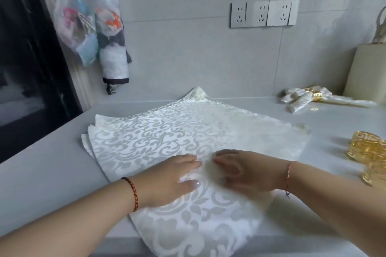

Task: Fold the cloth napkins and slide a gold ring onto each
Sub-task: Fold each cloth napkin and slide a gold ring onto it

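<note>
A stack of white patterned cloth napkins (167, 135) lies spread flat on the grey counter (41, 173), one corner hanging over the front edge. My left hand (167, 179) rests flat on the top napkin, fingers straight. My right hand (242, 171) lies on the cloth right beside it, fingertips almost meeting, fingers slightly bent and blurred. Several gold rings (367, 152) sit in a pile at the right edge of the counter. A folded napkin (300, 100) with a gold ring (313, 94) around it lies at the back right.
A cream tote bag (365, 69) leans against the wall at the far right. Plastic bags and a bag holder (110, 27) hang on the wall at the back left. Wall sockets (264, 13) are above the counter. A dark window (27, 58) is at the left.
</note>
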